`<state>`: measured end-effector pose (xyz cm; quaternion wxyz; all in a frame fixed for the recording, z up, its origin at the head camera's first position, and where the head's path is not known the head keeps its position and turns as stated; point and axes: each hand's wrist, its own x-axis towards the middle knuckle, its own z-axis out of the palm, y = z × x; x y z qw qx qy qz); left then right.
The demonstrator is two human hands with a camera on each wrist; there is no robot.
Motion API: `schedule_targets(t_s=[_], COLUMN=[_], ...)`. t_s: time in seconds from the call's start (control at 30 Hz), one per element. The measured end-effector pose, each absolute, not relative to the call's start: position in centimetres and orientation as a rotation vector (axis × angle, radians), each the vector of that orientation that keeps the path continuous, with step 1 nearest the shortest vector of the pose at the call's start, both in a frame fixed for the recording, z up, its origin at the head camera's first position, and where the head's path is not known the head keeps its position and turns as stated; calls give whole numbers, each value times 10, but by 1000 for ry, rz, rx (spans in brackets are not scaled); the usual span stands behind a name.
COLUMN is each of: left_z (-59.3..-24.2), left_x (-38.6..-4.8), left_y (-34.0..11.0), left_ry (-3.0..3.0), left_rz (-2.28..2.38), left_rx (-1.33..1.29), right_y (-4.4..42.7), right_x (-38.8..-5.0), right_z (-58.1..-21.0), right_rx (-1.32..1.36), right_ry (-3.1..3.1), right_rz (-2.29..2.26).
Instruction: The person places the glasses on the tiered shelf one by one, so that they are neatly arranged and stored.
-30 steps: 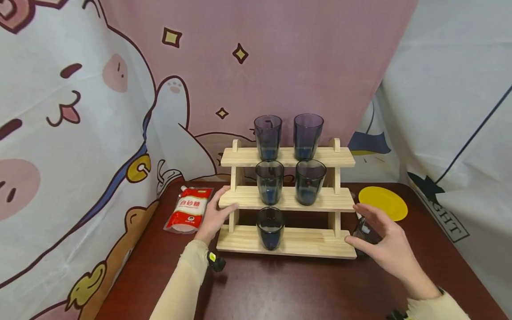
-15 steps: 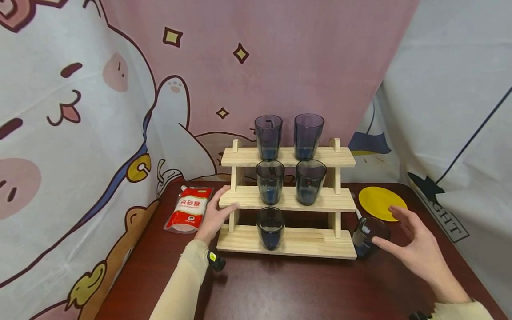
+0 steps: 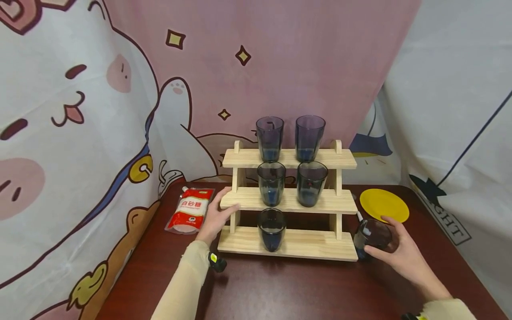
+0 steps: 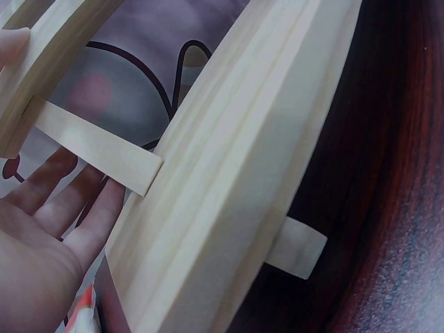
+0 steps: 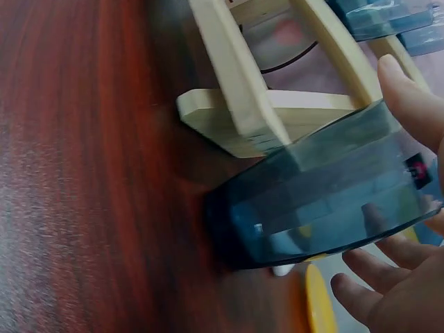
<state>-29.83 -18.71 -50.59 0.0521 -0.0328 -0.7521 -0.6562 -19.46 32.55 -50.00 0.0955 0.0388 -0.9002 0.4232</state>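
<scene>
A three-tier wooden shelf [image 3: 316, 244] stands on the table, with two dark tinted glasses on the top tier, two on the middle and one glass [image 3: 271, 231] on the bottom. My left hand [image 3: 216, 218] holds the left end of the middle tier, thumb at its front and fingers behind. Beyond the shelf's right end, another tinted glass [image 5: 312, 201] stands upright on the table. My right hand [image 3: 406, 258] is around this glass near its rim. In the right wrist view, the thumb and lower fingertips look spread and slightly apart from it.
A red and white bag of white sugar [image 3: 190, 210] lies left of the shelf. At the back right is a yellow plate [image 3: 384, 205]. A white stick-like thing [image 3: 359, 216] shows behind the right glass. Printed cloth hangs behind the dark red table [image 3: 272, 289].
My right hand moved right, away from the shelf's end, then came back left around the glass beside it. The left hand stays on the shelf. The head view has shifted slightly.
</scene>
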Motion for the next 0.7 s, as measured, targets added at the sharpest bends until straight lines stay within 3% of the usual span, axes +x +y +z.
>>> schedule_targets(t_s=[0.7], left_z=[-503], left_x=[-297], left_y=[-187], left_ry=[-2284], left_rz=[-2024], left_rx=[-87], right_y=[323], right_x=[-201], right_z=[-523], right_rx=[132], right_ry=[-2500], right_rz=[1488])
